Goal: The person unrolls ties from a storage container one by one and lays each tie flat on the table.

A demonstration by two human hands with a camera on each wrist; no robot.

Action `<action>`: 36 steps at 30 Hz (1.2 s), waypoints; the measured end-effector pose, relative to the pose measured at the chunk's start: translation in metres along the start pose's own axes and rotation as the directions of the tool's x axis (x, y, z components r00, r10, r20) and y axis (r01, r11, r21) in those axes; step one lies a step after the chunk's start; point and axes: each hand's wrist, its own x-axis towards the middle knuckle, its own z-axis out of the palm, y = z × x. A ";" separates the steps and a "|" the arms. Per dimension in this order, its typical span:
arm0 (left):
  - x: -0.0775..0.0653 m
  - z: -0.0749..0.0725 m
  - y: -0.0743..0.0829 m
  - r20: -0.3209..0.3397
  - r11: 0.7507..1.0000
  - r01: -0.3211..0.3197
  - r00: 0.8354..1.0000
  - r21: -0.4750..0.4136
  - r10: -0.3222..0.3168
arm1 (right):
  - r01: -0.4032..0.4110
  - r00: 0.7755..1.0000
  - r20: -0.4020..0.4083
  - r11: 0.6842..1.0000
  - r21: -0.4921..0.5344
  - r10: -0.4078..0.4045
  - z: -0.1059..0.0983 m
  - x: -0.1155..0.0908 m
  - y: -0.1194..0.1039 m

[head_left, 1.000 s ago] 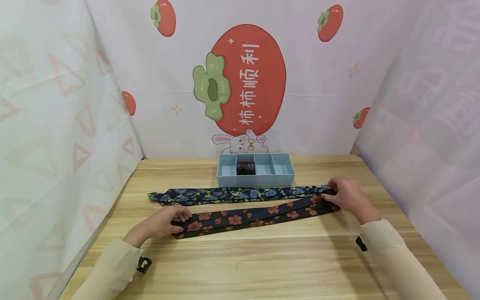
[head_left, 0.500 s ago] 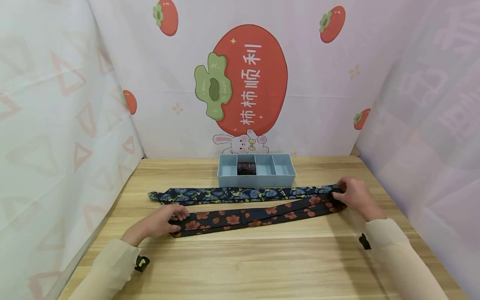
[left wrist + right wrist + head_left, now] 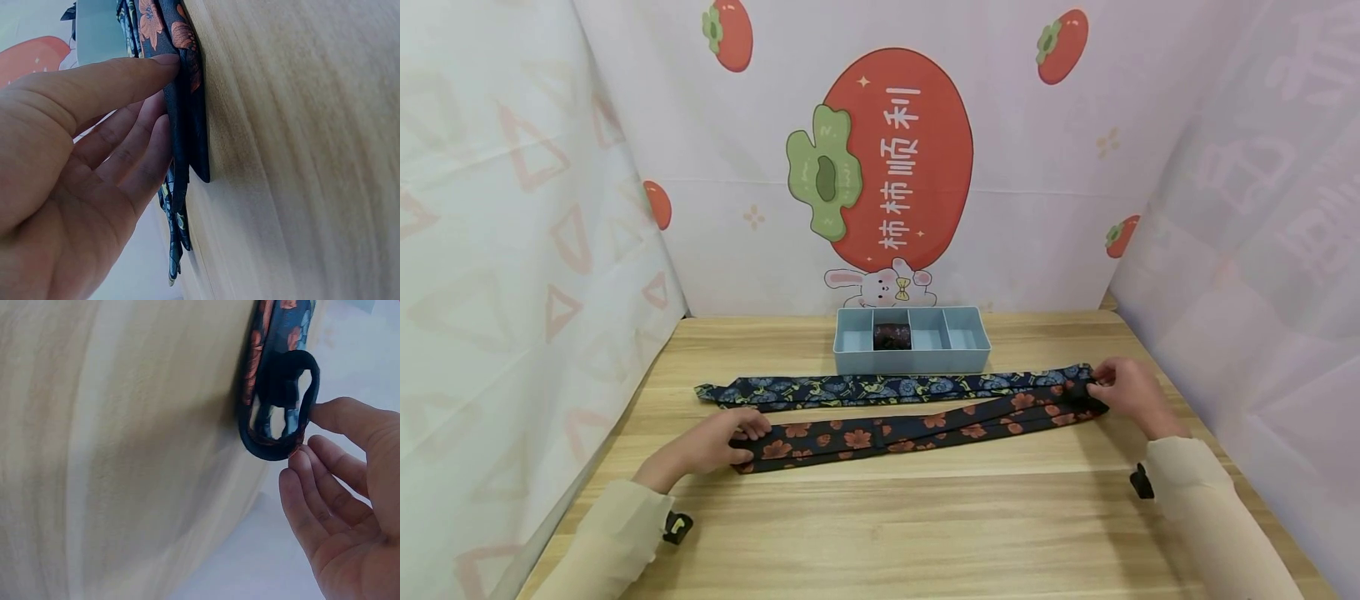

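Observation:
A dark necktie with orange-red flowers (image 3: 855, 439) lies folded lengthwise across the table, slanting up to the right. My left hand (image 3: 707, 446) pinches its left end; in the left wrist view the thumb lies on the near face of the dark cloth (image 3: 179, 119) and the fingers are behind it. The right hand (image 3: 1133, 393) holds the other end, where the fabric bends into an open loop (image 3: 275, 452) between thumb and fingertips. Behind it lies a second necktie, navy with blue and yellow figures (image 3: 917, 387); the two nearly meet at the right.
A light blue box (image 3: 910, 362) with several compartments stands at the back of the table (image 3: 880, 533). One compartment holds a dark patterned roll (image 3: 892, 336). Printed cloth walls (image 3: 737, 250) enclose the back and both sides.
My right hand has moved to the right with the flowered necktie's looped end. The left hand has shifted slightly left with the other end. The navy necktie and the box have stayed put.

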 end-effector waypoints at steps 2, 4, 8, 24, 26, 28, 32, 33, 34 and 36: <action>0.000 0.000 0.000 0.000 1.000 0.001 1.000 -0.003 -0.001 | -0.005 1.000 0.003 1.000 -0.007 0.005 0.000 0.000 0.000; 0.000 0.000 0.001 0.002 1.000 0.002 1.000 -0.004 -0.002 | 0.001 1.000 0.008 1.000 -0.019 -0.001 0.000 0.000 -0.004; 0.000 -0.001 0.001 0.008 1.000 0.005 1.000 -0.003 -0.005 | 0.031 0.999 0.019 0.998 -0.050 -0.030 -0.002 0.002 -0.020; -0.001 0.000 -0.002 0.006 1.000 0.010 1.000 -0.012 -0.010 | 0.028 0.999 -0.013 0.993 -0.118 -0.029 0.007 0.009 -0.017; -0.002 0.000 -0.002 0.002 1.000 0.014 1.000 -0.010 -0.014 | 0.014 1.000 -0.024 0.994 -0.108 -0.017 0.003 0.007 -0.011; -0.003 -0.001 -0.004 -0.003 1.000 0.013 1.000 -0.003 -0.013 | 0.005 0.999 -0.037 0.995 -0.101 -0.009 0.000 0.005 -0.006; -0.005 -0.003 -0.008 -0.010 1.000 0.004 1.000 0.012 -0.004 | -0.005 0.999 -0.039 0.996 -0.093 0.001 -0.005 0.001 0.003; -0.005 -0.003 -0.009 -0.010 1.000 0.003 1.000 0.013 -0.003 | -0.003 0.999 -0.039 0.996 -0.091 0.000 -0.006 0.000 0.006; -0.006 -0.003 -0.009 -0.010 1.000 0.003 1.000 0.014 -0.003 | -0.003 0.999 -0.033 0.996 -0.089 0.000 -0.006 0.000 0.008; -0.007 -0.003 -0.009 -0.008 1.000 0.011 1.000 0.011 -0.011 | -0.007 1.000 -0.018 0.997 -0.080 0.006 -0.007 -0.001 0.014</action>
